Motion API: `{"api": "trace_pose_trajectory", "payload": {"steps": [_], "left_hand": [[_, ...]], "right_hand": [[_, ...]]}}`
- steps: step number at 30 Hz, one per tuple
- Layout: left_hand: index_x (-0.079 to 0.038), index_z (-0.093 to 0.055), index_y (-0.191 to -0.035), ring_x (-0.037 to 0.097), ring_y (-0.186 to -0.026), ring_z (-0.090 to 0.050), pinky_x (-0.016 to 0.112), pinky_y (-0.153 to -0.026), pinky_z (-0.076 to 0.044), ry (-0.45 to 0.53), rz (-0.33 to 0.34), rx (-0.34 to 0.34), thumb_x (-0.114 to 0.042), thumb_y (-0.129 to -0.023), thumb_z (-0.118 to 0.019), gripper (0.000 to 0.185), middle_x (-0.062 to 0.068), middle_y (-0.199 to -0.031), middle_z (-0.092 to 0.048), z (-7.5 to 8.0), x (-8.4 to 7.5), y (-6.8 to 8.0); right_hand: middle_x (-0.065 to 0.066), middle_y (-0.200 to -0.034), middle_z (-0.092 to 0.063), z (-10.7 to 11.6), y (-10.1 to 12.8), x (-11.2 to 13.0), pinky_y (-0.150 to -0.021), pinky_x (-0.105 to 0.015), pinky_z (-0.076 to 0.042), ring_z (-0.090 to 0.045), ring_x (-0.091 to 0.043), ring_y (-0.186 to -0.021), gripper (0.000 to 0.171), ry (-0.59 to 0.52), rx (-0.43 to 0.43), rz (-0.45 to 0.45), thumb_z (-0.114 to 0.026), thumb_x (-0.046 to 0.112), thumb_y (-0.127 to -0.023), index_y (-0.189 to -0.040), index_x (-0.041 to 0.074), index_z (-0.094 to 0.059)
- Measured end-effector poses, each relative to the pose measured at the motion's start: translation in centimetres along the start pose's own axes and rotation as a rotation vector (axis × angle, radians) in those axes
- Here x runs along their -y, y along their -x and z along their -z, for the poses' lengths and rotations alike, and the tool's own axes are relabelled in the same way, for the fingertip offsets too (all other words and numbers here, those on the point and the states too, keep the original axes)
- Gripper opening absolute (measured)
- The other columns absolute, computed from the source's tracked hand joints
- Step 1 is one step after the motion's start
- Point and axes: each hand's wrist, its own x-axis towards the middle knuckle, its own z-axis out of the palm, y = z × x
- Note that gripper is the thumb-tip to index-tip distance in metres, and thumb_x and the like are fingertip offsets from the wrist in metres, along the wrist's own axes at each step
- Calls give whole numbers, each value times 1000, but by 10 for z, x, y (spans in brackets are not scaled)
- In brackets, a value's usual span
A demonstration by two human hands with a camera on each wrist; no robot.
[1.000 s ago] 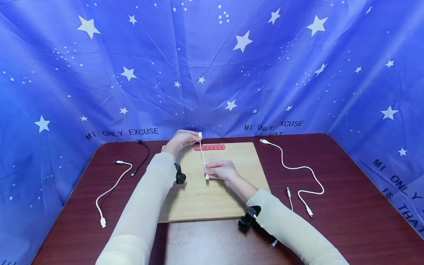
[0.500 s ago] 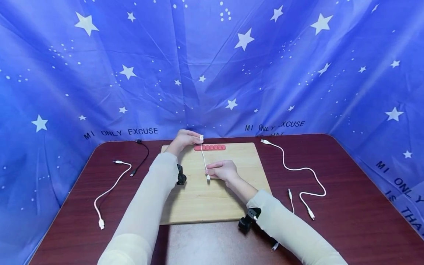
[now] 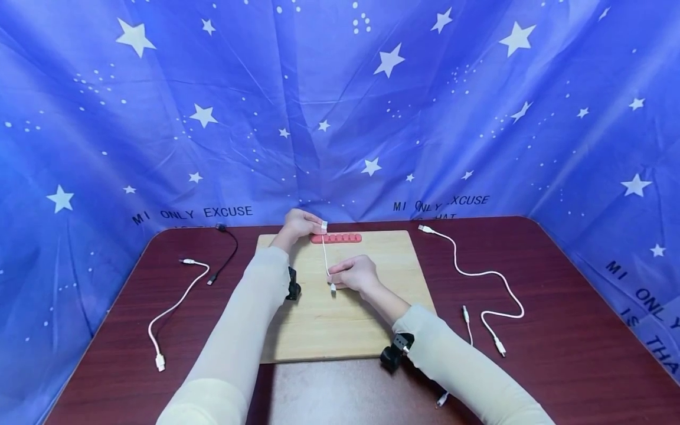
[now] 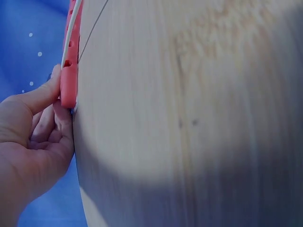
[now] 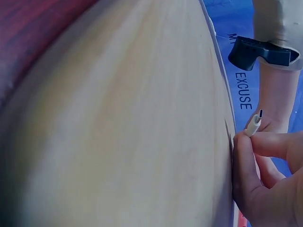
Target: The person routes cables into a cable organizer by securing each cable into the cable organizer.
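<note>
My left hand [image 3: 300, 225] pinches the far end of a short white charging cable [image 3: 326, 255], by its white plug, at the left end of a red cable clip strip [image 3: 344, 238]. The strip has a row of slots and lies along the far edge of a wooden board [image 3: 319, 330]. In the left wrist view, the thumb is right beside the strip's end [image 4: 69, 89], with the cable running along it. My right hand [image 3: 358, 274] pinches the cable's near end between thumb and fingers. Its small metal-tipped plug [image 5: 254, 124] sticks out past the fingertips. The cable is stretched between both hands.
On the dark red table [image 3: 574, 283], a white cable [image 3: 177, 304] and a short black cable [image 3: 229, 254] lie left of the board. To the right are a long white cable [image 3: 473, 273] and another white cable [image 3: 467, 321], partly hidden by the right sleeve. A starry blue curtain [image 3: 340, 88] hangs behind.
The left hand has lowered the far plug slightly, down and right toward the red strip. The right hand keeps its pinch on the near end with barely any movement.
</note>
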Motion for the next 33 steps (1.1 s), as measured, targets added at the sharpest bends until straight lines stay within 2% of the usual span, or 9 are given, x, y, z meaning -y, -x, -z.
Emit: {"api": "trace_pose_trajectory", "payload": {"steps": [5, 7, 10, 14, 17, 22, 26, 29, 33], "left_hand": [[-4, -75, -101, 24, -108, -62, 30, -103, -49, -94, -12, -73, -14, -71, -83, 33, 14, -107, -73, -4, -1, 3], [-5, -75, -101, 24, -110, -61, 30, -105, -47, -127, -12, -80, -16, -72, -83, 32, 13, -108, -73, -5, -2, 4], [-6, -75, -102, 24, -110, -60, 30, -104, -47, -116, -3, -36, -16, -72, -83, 33, 14, -110, -72, -3, -2, 4], [-3, -73, -106, 20, -103, -61, 29, -99, -49, -32, -1, 90, -13, -74, -81, 35, 14, -112, -72, 5, 0, 2], [-3, -70, -112, 16, -97, -62, 30, -101, -49, 12, -10, 179, -11, -75, -79, 39, 13, -113, -72, 11, 0, 0], [-2, -67, -118, 7, -83, -61, 27, -94, -53, 31, -13, 268, -8, -78, -76, 42, 11, -113, -72, 17, 1, 0], [1, -64, -122, 4, -80, -60, 22, -87, -54, 55, -9, 321, -3, -81, -72, 42, 14, -118, -70, 19, 1, 0], [1, -62, -124, 6, -85, -61, 24, -92, -54, 41, -13, 340, -3, -83, -70, 42, 16, -124, -66, 18, 0, 1], [-2, -65, -121, 10, -92, -60, 25, -95, -53, -6, -20, 296, -6, -82, -72, 40, 15, -123, -67, 14, -2, 0]], "right_hand": [[-19, -87, -75, -2, -4, 1, -62, -24, -62, -71, -11, -59, 17, 66, 0, 32, -77, -5, -72, -88, -5, -75], [-19, -87, -75, -2, -5, 1, -61, -24, -61, -71, -12, -59, 17, 88, -1, 47, -78, -5, -71, -88, -5, -75], [-20, -88, -75, -1, -4, 1, -61, -24, -61, -71, -12, -59, 17, 88, 18, 30, -77, -6, -71, -88, -5, -75], [-18, -90, -75, -1, -1, 2, -61, -24, -61, -70, -9, -59, 17, 85, 42, -2, -78, -6, -72, -88, -4, -75], [-18, -90, -75, -1, 1, 2, -61, -24, -62, -69, -8, -58, 16, 83, 49, -9, -78, -5, -72, -88, -4, -75], [-17, -86, -75, -2, 2, 0, -61, -24, -62, -68, -7, -57, 17, 62, 56, -17, -78, -5, -72, -89, -5, -75], [-17, -85, -75, -3, 3, -1, -62, -24, -62, -67, -6, -56, 17, 46, 54, -28, -77, -6, -72, -90, -5, -75], [-17, -85, -75, -3, 4, 0, -62, -23, -61, -68, -6, -57, 17, 45, 47, -32, -77, -6, -72, -90, -5, -75], [-18, -84, -75, -3, 5, 1, -62, -23, -61, -68, -7, -57, 18, 42, 43, -27, -77, -6, -73, -90, -7, -74]]}}
